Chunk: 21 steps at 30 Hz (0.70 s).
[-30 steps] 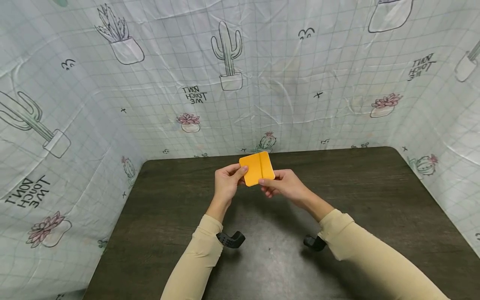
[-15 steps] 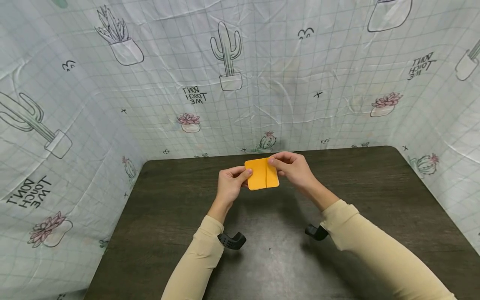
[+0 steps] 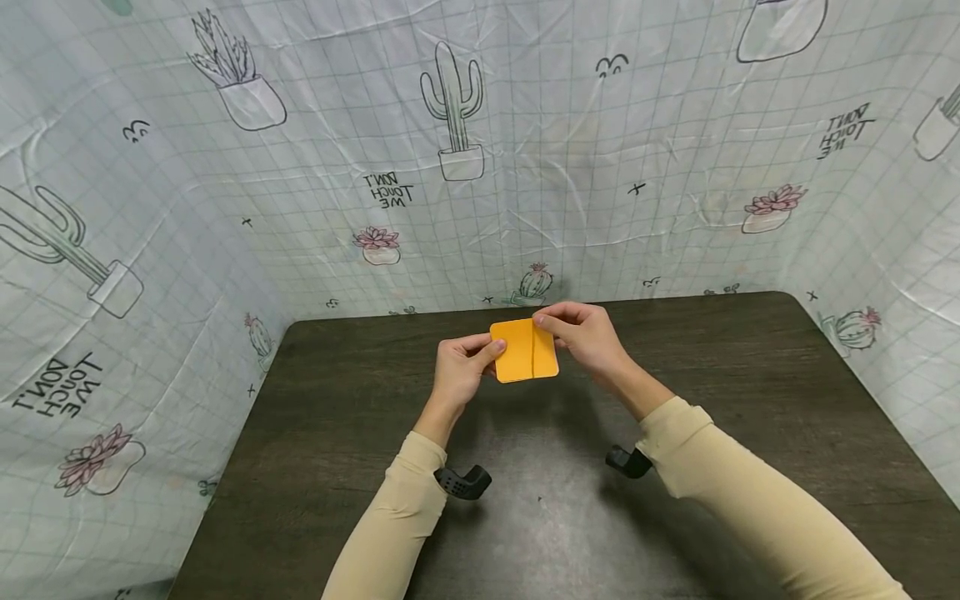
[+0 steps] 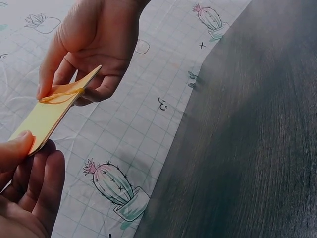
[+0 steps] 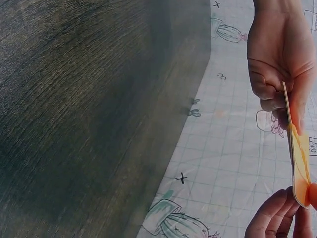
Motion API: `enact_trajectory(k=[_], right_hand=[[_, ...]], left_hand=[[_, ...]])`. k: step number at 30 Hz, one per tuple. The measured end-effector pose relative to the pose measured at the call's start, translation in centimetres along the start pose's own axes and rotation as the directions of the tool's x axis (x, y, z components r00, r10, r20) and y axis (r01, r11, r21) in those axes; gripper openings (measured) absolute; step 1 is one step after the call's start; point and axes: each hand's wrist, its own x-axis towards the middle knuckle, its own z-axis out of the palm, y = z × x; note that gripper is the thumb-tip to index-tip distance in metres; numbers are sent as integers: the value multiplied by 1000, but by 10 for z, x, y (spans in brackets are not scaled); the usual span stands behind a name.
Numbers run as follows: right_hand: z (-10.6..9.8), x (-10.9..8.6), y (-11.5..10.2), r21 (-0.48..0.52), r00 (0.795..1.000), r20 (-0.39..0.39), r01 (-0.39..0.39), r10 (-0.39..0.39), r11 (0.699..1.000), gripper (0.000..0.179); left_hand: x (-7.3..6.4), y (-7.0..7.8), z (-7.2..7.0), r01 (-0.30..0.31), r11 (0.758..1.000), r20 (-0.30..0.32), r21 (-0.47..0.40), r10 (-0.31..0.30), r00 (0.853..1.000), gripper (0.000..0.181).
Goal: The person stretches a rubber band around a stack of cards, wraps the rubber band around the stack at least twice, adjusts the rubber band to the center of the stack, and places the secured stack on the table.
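Observation:
A small square yellow-orange notebook (image 3: 513, 360) with rounded corners is held up over the table in the head view. A matching elastic band (image 3: 533, 363) crosses it near its right side. My left hand (image 3: 456, 367) pinches the left edge, thumb on the cover and fingers behind. At the top, beside the band, my right hand (image 3: 588, 335) has its thumb and index finger together on the band. From the left wrist, the band (image 4: 64, 96) shows bunched at the right thumb tip, and the notebook (image 4: 40, 121) appears thin and edge-on. The right wrist view also shows the notebook (image 5: 298, 183) edge-on.
A dark wood-grained table (image 3: 360, 400) lies below the hands. White grid cloth with cactus drawings (image 3: 570, 167) hangs behind and at both sides. Black devices are strapped at the left wrist (image 3: 463, 482) and right wrist (image 3: 628, 462).
My right hand has gone from the notebook's lower edge up to its top, at the band. The notebook has turned more level and shifted slightly right; over the last half second little moves.

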Motion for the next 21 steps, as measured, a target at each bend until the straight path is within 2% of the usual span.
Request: enact_trajectory(k=[7, 14, 21], right_hand=[[1, 1, 1, -12, 1000, 13, -7, 7, 1000, 32], [8, 0, 0, -33, 997, 70, -13, 15, 999, 28], [10, 0, 2, -33, 997, 70, -35, 37, 999, 26]], left_hand=[[-2, 1, -2, -1, 1000, 16, 28, 1, 1000, 23], [-1, -1, 3, -51, 998, 124, 31, 47, 991, 26], [-3, -5, 3, -18, 1000, 100, 22, 15, 995, 25]])
